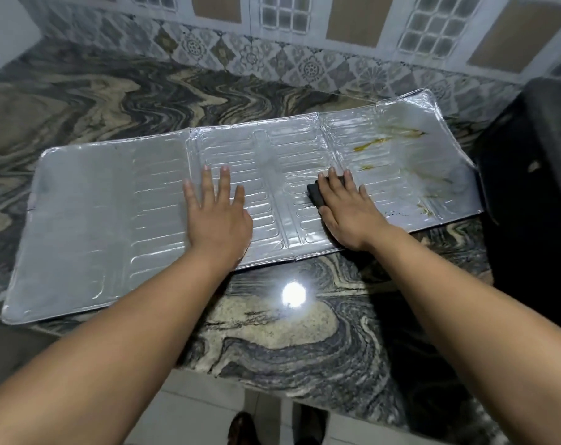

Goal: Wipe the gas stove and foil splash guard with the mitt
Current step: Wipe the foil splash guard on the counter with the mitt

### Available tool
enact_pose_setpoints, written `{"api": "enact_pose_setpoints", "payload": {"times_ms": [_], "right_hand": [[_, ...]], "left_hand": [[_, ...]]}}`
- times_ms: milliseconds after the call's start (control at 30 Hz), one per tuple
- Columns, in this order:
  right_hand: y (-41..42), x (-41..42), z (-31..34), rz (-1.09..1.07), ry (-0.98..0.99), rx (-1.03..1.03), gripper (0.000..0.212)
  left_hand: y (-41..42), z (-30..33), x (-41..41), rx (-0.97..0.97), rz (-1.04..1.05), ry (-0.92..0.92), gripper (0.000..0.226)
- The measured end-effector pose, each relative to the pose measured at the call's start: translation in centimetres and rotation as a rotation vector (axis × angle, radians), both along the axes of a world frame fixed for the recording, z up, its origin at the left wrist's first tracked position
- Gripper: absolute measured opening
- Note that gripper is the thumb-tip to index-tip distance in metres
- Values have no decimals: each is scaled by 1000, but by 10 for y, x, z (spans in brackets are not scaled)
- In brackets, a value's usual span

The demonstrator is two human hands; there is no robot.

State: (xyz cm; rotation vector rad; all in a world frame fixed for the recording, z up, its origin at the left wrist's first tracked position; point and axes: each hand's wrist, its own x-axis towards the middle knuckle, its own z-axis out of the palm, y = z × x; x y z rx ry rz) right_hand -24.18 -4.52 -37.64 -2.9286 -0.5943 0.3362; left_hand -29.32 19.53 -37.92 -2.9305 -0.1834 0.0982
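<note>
Wiping foil guard (150, 200): right hand (348, 213) flat, pressing dark mitt (316, 194); left hand (218, 216) open, steadying. Yellow stains (374, 142) far right remaining; stove (536, 175) seemingly untouched.

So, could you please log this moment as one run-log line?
left hand: flat on foil splash guard | right hand: pressing dark mitt | yellowish stains: right panel

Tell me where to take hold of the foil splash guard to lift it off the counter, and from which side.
Probably grip the foil splash guard at its near long edge, from the person's side. It lies flat and unfolded on the counter, and that edge is nearest and bare. The left hand presses flat on it; the right hand presses the dark mitt onto it.
</note>
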Motion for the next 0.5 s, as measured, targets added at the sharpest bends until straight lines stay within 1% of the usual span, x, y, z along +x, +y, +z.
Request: {"api": "enact_pose_setpoints", "payload": {"times_ms": [33, 67, 167, 233, 267, 333, 400, 500], "right_hand": [[0, -2, 0, -3, -1, 6, 64], [0, -3, 0, -6, -2, 13, 63], [-2, -4, 0, 4, -1, 31, 63], [-8, -4, -1, 33, -4, 37, 63], [-12, -4, -1, 54, -3, 36, 63], [-24, -2, -2, 104, 9, 22, 63], [-35, 4, -3, 162, 22, -6, 63], [-47, 18, -3, 221, 19, -19, 62]], "left_hand": [[-11, 3, 5, -29, 1, 14, 60], [-24, 6, 11, -106, 17, 24, 60], [-67, 11, 32, -418, 37, 5, 63], [-86, 6, 43, -508, 11, -22, 62], [-91, 1, 45, -515, 5, -16, 62], [-92, -12, 46, -468, 2, 8, 63], [-91, -21, 43, -419, -2, -5, 64], [-92, -23, 43, -401, -11, -25, 66]]}}
